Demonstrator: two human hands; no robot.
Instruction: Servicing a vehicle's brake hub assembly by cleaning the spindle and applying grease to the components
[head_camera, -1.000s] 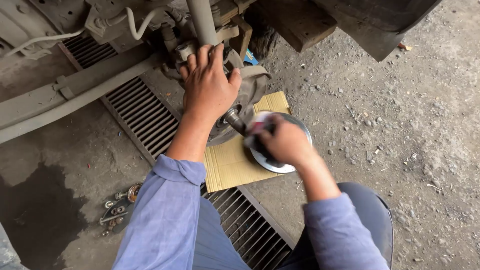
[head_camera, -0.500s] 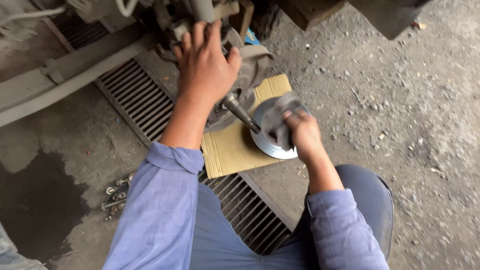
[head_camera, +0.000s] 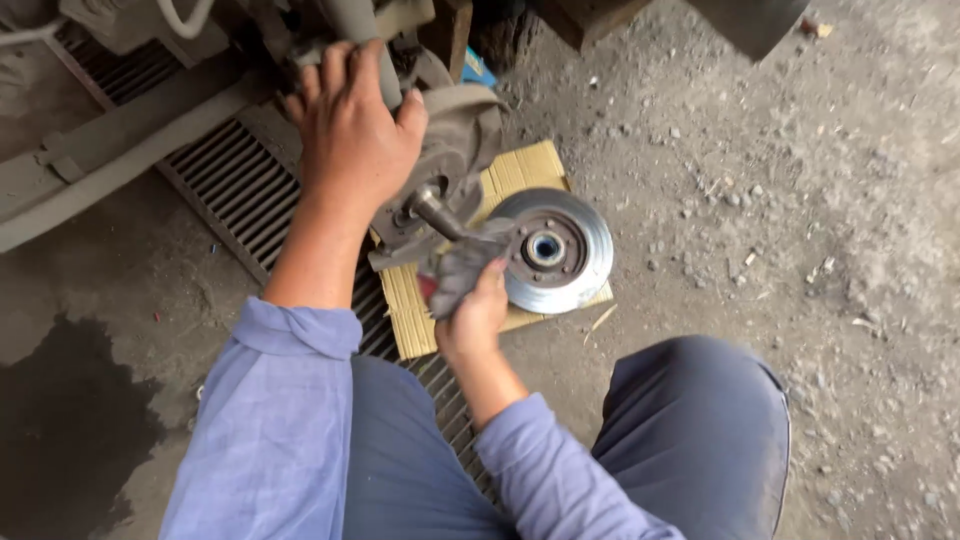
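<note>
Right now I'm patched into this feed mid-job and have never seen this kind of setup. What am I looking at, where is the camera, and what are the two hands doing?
There is no machine here: a person's two bare hands are at work, filmed by one camera worn on their head, looking down.

The left hand grips the metal parts under a vehicle, just above a short metal shaft that sticks out. The right hand holds a grey rag bunched in its fingers, against that shaft's end.

On the gravelly ground lies a sheet of ribbed cardboard. A round metal brake disc lies flat on it. A metal drain grate runs beneath the arms.
</note>
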